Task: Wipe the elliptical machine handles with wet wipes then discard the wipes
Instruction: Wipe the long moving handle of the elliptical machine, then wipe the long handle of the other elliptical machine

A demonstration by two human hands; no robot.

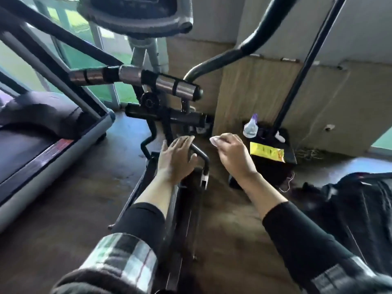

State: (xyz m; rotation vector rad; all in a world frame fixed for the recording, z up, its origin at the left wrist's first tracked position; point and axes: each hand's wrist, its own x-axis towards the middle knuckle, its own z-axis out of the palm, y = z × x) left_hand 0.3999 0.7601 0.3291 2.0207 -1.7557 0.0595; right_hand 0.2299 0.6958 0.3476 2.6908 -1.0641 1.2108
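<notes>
Much of the elliptical and the hands' grips lies out of sight or smeared by motion.

The console (pixel 135 9) is cut off by the top edge, and the curved handle (pixel 239 49) runs out of frame there too. The wipe (pixel 214 140) shows only as a pale blurred tip past the right hand (pixel 232 153) (its grip is hidden). The left hand (pixel 177 159) covers part of the low bar (pixel 201 154). Print on the yellow packet (pixel 267 153) is unreadable.
</notes>
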